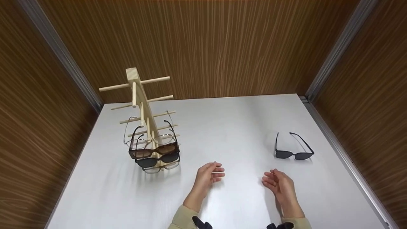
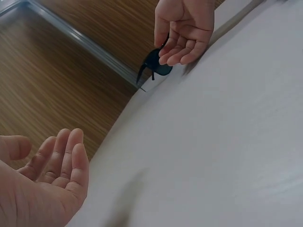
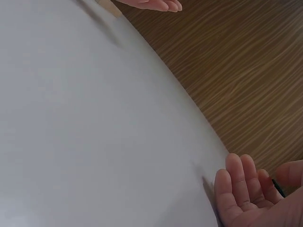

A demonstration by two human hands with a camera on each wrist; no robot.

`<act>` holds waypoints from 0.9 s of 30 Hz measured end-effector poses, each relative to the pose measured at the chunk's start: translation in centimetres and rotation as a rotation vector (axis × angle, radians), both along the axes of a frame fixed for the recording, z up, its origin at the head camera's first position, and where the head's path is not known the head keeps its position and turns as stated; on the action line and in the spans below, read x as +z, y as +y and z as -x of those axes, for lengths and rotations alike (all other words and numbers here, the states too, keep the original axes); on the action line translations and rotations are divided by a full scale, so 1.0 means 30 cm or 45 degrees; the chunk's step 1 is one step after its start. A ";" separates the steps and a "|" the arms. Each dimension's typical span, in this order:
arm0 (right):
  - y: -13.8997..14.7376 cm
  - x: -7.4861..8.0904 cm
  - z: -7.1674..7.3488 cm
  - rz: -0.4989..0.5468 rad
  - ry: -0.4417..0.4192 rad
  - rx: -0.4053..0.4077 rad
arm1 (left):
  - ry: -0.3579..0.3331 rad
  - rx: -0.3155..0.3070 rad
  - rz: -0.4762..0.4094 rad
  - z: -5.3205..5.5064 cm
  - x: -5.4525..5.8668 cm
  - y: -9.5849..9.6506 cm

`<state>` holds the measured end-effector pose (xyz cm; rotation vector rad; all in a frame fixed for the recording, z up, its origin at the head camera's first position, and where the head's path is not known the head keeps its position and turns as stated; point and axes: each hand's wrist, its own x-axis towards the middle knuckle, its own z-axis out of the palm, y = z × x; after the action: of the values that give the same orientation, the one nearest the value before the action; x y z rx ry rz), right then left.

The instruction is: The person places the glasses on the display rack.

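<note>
A pair of black sunglasses (image 1: 294, 155) stands on the right of the white table, temples unfolded and pointing to the back. My right hand (image 1: 281, 186) is just in front of them, fingers loosely bent, holding nothing. Across from it my left hand (image 1: 208, 175) hovers palm inward, its relaxed fingers bare of any object. To its left a wooden glasses rack (image 1: 143, 98) carries several pairs on its lower pegs: thin metal-rimmed glasses (image 1: 165, 139), brown-tinted sunglasses (image 1: 154, 151), dark sunglasses (image 1: 159, 160) and, lowest, clear-lensed glasses (image 1: 160, 168). The upper pegs hold no glasses.
The white tabletop (image 1: 229, 127) runs back to a wood-grain panel (image 1: 206, 47). Similar panels close in both sides, with metal corner strips (image 1: 330, 47) between them. The rack's pegs stick out to both sides and toward me.
</note>
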<state>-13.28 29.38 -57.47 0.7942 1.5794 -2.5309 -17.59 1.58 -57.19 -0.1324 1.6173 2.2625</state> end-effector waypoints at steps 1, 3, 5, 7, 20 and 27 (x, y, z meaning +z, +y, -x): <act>0.009 0.002 -0.002 0.001 0.001 -0.010 | 0.001 -0.012 -0.004 0.000 -0.001 0.009; 0.029 0.008 -0.005 0.004 -0.002 -0.028 | -0.001 -0.027 -0.012 0.001 -0.001 0.026; 0.050 0.012 -0.007 0.009 -0.010 -0.049 | -0.012 -0.038 -0.026 0.003 -0.001 0.044; 0.070 0.018 -0.010 0.026 -0.015 -0.065 | -0.018 -0.053 -0.057 0.004 0.000 0.061; 0.210 0.064 -0.024 0.132 -0.085 -0.206 | -0.062 -0.169 -0.169 0.019 0.013 0.169; 0.271 0.076 -0.022 0.149 -0.097 -0.220 | -0.060 -0.184 -0.259 0.019 0.002 0.228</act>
<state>-12.63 37.51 -55.20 1.0408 1.3818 -2.6444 -18.16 8.41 -57.12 -0.0167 1.3192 2.2774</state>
